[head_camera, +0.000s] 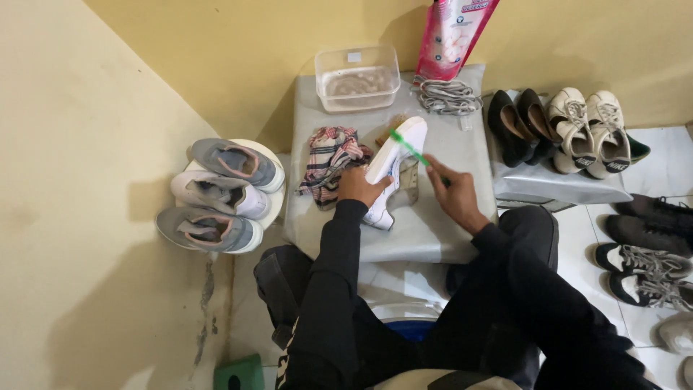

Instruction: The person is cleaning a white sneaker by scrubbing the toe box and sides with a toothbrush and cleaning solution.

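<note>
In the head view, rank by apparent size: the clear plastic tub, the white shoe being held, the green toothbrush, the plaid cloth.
1. Clear plastic tub.
2. White shoe, held by the left hand, and the plaid cloth: too alike to rank.
3. Green toothbrush, in the right hand, plainly smallest.

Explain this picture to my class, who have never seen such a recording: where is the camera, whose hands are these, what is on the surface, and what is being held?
There is no machine here. One camera sits on a person's head and looks down, so the black sleeves and legs are that person's own. The left hand holds a white shoe tilted over a grey covered table. The right hand holds a green toothbrush, its head against the shoe. Also on the table: a checked cloth, a clear plastic tub, a bundle of grey laces and a pink pouch leaning on the wall. Three grey and white sneakers are stacked on a round stool to the left; more shoes lie to the right.
</note>
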